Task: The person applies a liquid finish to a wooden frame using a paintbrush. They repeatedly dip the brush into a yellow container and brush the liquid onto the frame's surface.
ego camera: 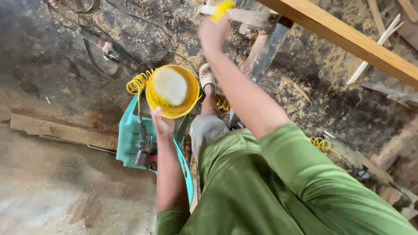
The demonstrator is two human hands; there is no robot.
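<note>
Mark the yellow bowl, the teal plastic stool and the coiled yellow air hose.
yellow bowl (153, 101): head view, on its left rim.
teal plastic stool (127, 139): head view, on its seat edge.
coiled yellow air hose (136, 82): head view, on the coils left of the bowl.

left hand (161, 123) under the bowl (172, 91), above the plastic chair (128, 143) | air tool (142, 152) and coiled hose (137, 82) on the chair | right hand (212, 30) further ahead, holding a scraper (221, 8) | wooden beam (348, 37) to the right | plank (65, 130) on the floor, left of the chair
</note>
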